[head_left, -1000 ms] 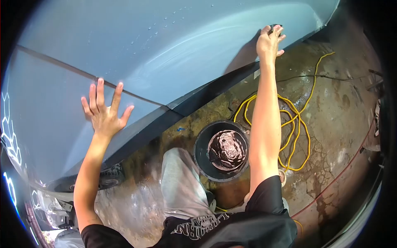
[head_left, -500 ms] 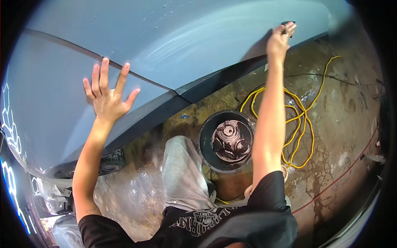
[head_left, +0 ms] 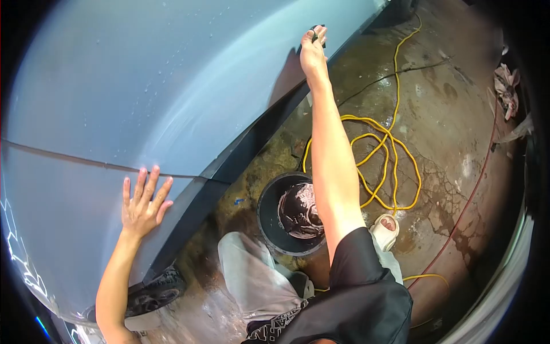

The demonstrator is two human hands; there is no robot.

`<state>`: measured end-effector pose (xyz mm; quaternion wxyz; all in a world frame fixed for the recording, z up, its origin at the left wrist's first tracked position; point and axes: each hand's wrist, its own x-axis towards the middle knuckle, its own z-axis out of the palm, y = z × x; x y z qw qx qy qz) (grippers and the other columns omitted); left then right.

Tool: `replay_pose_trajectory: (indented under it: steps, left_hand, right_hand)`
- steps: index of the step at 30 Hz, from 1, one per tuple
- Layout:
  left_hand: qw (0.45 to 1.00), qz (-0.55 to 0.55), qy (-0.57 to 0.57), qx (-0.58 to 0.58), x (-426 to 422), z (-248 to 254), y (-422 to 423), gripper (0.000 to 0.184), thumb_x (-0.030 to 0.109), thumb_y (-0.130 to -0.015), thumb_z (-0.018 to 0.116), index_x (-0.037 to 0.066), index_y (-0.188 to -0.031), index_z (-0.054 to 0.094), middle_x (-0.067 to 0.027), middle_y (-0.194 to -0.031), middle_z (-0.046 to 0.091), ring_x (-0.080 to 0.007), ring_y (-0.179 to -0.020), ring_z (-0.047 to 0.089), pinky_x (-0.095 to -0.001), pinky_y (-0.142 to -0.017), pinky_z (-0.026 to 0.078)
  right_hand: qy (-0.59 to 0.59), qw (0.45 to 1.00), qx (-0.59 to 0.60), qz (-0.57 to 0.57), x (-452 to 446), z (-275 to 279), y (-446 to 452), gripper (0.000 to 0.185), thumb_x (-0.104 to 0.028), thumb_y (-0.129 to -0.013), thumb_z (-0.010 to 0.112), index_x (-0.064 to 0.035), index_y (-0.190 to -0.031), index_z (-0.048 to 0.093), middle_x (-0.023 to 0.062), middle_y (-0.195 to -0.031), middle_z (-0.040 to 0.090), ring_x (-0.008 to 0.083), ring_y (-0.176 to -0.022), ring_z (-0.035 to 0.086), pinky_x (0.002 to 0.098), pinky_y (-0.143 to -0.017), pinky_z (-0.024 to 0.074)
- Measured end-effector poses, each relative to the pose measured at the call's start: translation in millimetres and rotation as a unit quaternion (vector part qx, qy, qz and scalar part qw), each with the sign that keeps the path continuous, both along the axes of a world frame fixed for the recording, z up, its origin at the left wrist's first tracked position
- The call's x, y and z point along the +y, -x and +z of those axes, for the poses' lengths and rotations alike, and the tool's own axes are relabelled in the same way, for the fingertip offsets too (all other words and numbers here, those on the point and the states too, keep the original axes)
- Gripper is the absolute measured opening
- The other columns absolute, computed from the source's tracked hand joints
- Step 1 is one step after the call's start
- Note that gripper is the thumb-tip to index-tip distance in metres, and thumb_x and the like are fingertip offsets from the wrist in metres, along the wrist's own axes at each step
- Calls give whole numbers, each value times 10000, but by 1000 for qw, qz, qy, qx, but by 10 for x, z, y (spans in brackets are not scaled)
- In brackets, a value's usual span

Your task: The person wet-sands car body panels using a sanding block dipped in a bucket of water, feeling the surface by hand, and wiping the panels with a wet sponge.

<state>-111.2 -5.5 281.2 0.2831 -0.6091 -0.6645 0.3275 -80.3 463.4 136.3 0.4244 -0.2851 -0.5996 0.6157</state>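
My left hand lies flat with its fingers spread on the blue-grey car body, fingertips at the dark seam between two panels. Up along the lower edge of the door panel, my right hand is closed around a small black pad. The pad is mostly covered by my fingers, and its exact kind is unclear. Whitish curved streaks and water drops mark the panel. Below my right forearm stands a black bucket holding murky, foamy liquid, partly hidden by that arm.
A yellow cord lies in loops on the wet concrete floor. A thin red line crosses the floor at right, near a crumpled cloth. My sandalled foot is beside the bucket. A car wheel shows at lower left.
The view has turned, so the panel and bucket appear shifted left. My left hand stays flat near the seam, and my right hand still holds the black pad near the lower edge.
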Motion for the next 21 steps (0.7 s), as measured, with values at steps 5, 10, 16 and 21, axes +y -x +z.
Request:
replay_pose_trajectory:
  steps: [5,10,16,21]
  left_hand:
    - [1000,6,16,4,-8,-22,13,571,460,-925,576,295,-1464,484,-70,-1596,335,-290,-1497,247,-530,-1211,97]
    - [1000,-11,-22,-7,9,-34,49,563,438,-920,597,216,-1433,528,-141,-1582,343,-323,-1492,253,-530,-1202,139]
    - [1000,8,-17,12,33,-24,8,592,452,-896,625,215,-1430,530,-145,-1566,366,-312,-1483,271,-525,-1202,145]
    - [998,47,-26,16,-82,-67,45,673,498,-853,649,260,-1462,490,-96,-1585,350,-272,-1500,240,-538,-1209,100]
  right_hand:
    - [-204,972,-84,-78,-1646,67,74,743,-338,-1007,375,20,-1562,36,200,-1648,-30,399,-1516,-50,686,-1131,-59]
    - [-277,957,-79,-38,-1780,257,-53,746,-307,-975,457,33,-1553,130,200,-1646,56,396,-1519,36,718,-1117,-22]
    - [-154,983,-55,-83,-440,503,233,663,-313,-1025,333,59,-1538,136,239,-1632,61,401,-1515,30,700,-1140,-2]
    - [-286,957,-4,41,-2760,624,-56,787,-219,-897,516,18,-1557,161,240,-1635,70,402,-1521,32,721,-1094,-98]
